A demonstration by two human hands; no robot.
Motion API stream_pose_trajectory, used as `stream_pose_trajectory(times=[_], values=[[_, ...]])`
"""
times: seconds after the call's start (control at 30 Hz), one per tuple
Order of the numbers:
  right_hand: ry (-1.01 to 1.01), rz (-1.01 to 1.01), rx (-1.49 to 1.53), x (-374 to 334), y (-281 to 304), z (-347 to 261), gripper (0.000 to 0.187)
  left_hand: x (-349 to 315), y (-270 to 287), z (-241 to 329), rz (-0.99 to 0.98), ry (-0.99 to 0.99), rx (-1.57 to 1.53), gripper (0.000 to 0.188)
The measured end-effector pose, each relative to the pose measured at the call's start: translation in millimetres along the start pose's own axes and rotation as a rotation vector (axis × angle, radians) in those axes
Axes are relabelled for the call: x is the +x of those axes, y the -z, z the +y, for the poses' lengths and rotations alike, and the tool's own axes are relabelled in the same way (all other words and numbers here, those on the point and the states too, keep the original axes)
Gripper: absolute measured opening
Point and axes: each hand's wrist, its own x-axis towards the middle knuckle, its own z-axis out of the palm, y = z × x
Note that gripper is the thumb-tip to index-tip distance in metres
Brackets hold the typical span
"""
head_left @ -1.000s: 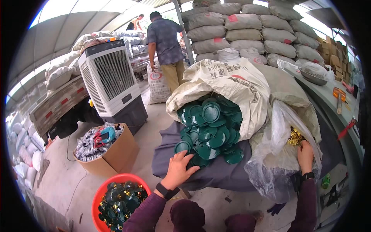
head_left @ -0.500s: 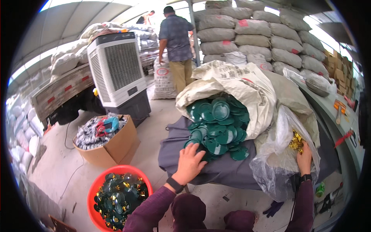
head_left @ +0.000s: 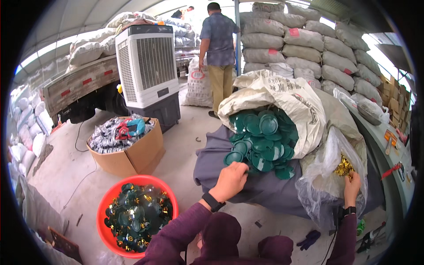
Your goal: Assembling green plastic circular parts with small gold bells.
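Note:
Dark green plastic discs (head_left: pixel 267 141) spill in a heap from the mouth of a white woven sack (head_left: pixel 304 104) onto the grey cloth of the table. My left hand (head_left: pixel 230 180) is at the near edge of the heap, its fingers curled and closed; what they hold, if anything, is hidden. To the right, a clear plastic bag (head_left: pixel 316 187) lies opened with shiny gold pieces (head_left: pixel 343 167) inside. My right hand (head_left: pixel 352 187) reaches into it, fingertips pinched on the gold pieces. A red tub (head_left: pixel 102 221) at lower left holds green discs mixed with gold pieces.
A cardboard box (head_left: pixel 143 157) of silvery packets stands left, before an air cooler (head_left: pixel 150 70). Behind the table a person (head_left: pixel 218 44) stands by a sack, near stacked sacks (head_left: pixel 304 39). An orange-handled tool (head_left: pixel 389 140) lies on the right-hand bench. A dark glove (head_left: pixel 309 239) is on the floor.
My left hand's spread fingers have curled closed at the discs' near edge. My right hand stays at the gold pieces. The whole view has shifted, with the scene moving rightward.

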Motion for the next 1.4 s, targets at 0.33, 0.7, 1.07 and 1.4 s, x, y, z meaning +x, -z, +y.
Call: stream_pose_trajectory(times=[0.33, 0.7, 1.07, 1.4], values=[[-0.139, -0.567, 0.842, -74.8, -5.2, -181.3, 0.025, -13.0, 20.2, 13.5, 0.081, 0.749, -1.175, 0.017], [-0.362, -0.956, 1.39, -158.2, -30.5, -245.3, 0.026, -58.8, 7.9, 84.0, -0.011, 0.93, -1.834, 0.02], [-0.217, -0.729, 1.377, -177.2, -39.8, -238.9, 0.03, -60.5, 7.3, 120.7, 0.089, 0.744, -1.236, 0.013], [0.203, -0.506, 0.679, -181.9, -46.1, -254.6, 0.024, -73.7, 13.1, 132.4, 0.064, 0.358, -0.268, 0.023]])
